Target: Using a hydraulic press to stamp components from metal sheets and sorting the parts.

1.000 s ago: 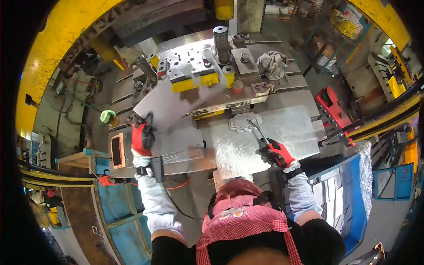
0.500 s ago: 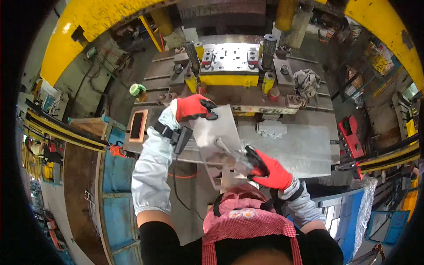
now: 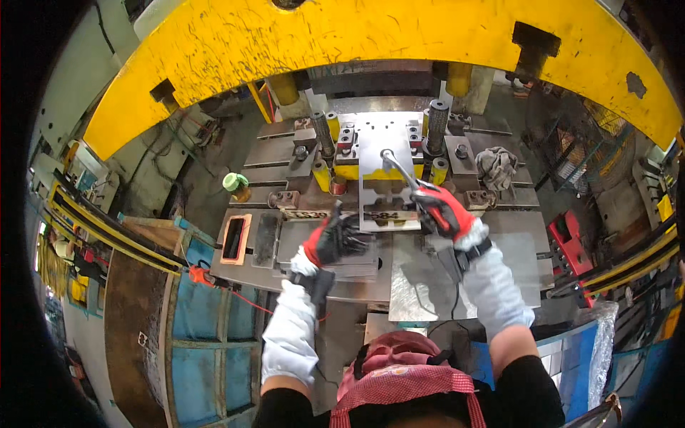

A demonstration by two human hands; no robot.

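Note:
My right hand [image 3: 444, 212], in a red and black glove, is closed round a metal rod tool [image 3: 403, 170]. The tool's round head rests on a flat metal sheet [image 3: 376, 150], which has notched cutouts near its close end. That sheet reaches forward over the die [image 3: 348, 172], a bright steel block on a yellow base. My left hand [image 3: 335, 239], gloved alike, has its fingers stretched out and holds nothing. It hovers over or touches a stack of metal sheets [image 3: 357, 269]; which one I cannot tell.
Thick guide posts [image 3: 437, 127] flank the die. A yellow press frame [image 3: 342, 43] arches across the top. A large metal sheet [image 3: 492, 267] lies at right, a grey rag [image 3: 497, 167] beyond it. A phone [image 3: 234, 238] and a green-capped bottle [image 3: 235, 185] are at left.
The metal sheet has gone from close to my body forward over the die, with the rod tool in my right hand. My left hand has let go of it and come down toward the stack.

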